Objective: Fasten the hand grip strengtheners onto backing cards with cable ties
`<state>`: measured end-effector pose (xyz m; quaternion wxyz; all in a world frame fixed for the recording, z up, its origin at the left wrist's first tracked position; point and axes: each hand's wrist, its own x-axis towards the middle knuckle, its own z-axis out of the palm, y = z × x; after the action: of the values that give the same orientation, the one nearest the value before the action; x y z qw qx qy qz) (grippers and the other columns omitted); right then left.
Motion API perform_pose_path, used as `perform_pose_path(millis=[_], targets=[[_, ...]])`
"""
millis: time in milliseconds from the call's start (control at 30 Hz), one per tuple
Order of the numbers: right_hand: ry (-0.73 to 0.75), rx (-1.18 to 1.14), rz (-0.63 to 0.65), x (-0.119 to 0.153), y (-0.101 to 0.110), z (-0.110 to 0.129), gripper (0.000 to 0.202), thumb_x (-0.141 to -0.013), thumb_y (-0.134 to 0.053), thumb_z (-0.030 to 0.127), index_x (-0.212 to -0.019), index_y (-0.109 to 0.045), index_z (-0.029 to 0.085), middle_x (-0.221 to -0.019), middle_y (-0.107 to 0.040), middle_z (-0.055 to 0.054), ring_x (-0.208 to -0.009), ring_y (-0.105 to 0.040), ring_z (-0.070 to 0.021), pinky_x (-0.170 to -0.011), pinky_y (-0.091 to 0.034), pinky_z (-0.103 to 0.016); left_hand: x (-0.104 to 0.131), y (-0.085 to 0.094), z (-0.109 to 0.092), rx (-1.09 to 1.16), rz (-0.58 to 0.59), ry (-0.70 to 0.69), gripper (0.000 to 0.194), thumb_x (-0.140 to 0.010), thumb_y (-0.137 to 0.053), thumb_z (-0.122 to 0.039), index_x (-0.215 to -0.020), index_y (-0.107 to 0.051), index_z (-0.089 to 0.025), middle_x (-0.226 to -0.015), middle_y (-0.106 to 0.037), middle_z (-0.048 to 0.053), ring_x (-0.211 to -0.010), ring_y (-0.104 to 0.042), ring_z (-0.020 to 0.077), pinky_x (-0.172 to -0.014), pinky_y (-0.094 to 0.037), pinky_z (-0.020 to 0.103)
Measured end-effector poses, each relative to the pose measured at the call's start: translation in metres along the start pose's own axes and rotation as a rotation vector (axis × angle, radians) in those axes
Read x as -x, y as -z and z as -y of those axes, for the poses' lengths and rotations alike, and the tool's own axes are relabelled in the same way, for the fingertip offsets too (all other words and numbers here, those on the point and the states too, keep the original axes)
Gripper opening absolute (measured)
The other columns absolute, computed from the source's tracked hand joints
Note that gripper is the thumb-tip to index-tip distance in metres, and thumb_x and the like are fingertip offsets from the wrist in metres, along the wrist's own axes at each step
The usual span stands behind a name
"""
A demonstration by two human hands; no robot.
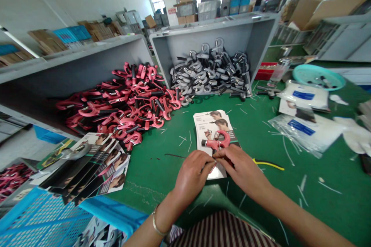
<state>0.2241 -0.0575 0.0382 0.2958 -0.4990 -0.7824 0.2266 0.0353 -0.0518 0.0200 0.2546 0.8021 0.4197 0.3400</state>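
Note:
A red hand grip strengthener with a small spring lies on a stack of printed cards in front of me. My left hand is closed, thumb and fingertips pinched together at the tool's near end. Against those fingertips, my right hand is also pinched shut. What the fingers hold between them is too small and covered to make out. A thin dark strip lies on the green table by my left hand. Yellow-handled pliers lie partly behind my right hand.
A grey bin spills red hand grips; another bin holds grey ones. Fanned cards lie left, above a blue crate. Plastic bags and a turquoise dish stand right. White scraps litter the table.

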Motion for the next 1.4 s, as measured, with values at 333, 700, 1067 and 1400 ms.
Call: perform_pose_path(millis=[333,700,1067,1400], targets=[[0.023,0.165,-0.022,0.008,0.0,0.004,0.01,-0.095,-0.058,0.025,-0.087,-0.062,0.021,-0.09,-0.064,-0.004,-0.093,-0.05,-0.0253,-0.084,-0.036,-0.041,0.001,-0.001,0.0,0.017,-0.033,0.02,0.009,-0.093,-0.058,-0.021,-0.086,-0.062,-0.018,-0.085,-0.063,0.004,-0.086,-0.057,0.0178,-0.08,-0.045,0.032],[0.058,0.166,-0.009,0.01,-0.002,0.002,0.006,-0.094,-0.06,0.026,-0.093,-0.061,0.02,-0.095,-0.064,-0.004,-0.097,-0.048,-0.0252,-0.087,-0.034,-0.042,0.009,-0.007,-0.005,0.007,-0.11,0.012,0.008,-0.095,-0.055,-0.021,-0.092,-0.063,-0.019,-0.089,-0.065,0.005,-0.089,-0.058,0.0191,-0.082,-0.047,0.034],[0.111,0.056,0.028,-0.002,0.009,0.002,0.006,-0.094,-0.06,0.022,-0.088,-0.061,0.021,-0.09,-0.067,-0.003,-0.093,-0.055,-0.0223,-0.088,-0.039,-0.039,0.019,-0.004,-0.012,-0.277,0.002,-0.126,0.025,-0.093,-0.054,-0.017,-0.116,-0.064,-0.019,-0.106,-0.067,0.01,-0.097,-0.061,0.0235,-0.086,-0.051,0.04],[0.086,-0.022,0.084,-0.005,0.016,0.005,0.006,-0.092,-0.062,0.022,-0.087,-0.066,0.023,-0.085,-0.069,0.001,-0.087,-0.058,-0.0199,-0.085,-0.04,-0.036,0.024,-0.014,-0.005,-0.135,-0.104,-0.018,0.025,-0.093,-0.056,-0.017,-0.119,-0.058,-0.017,-0.111,-0.065,0.01,-0.103,-0.058,0.0215,-0.094,-0.049,0.039]])
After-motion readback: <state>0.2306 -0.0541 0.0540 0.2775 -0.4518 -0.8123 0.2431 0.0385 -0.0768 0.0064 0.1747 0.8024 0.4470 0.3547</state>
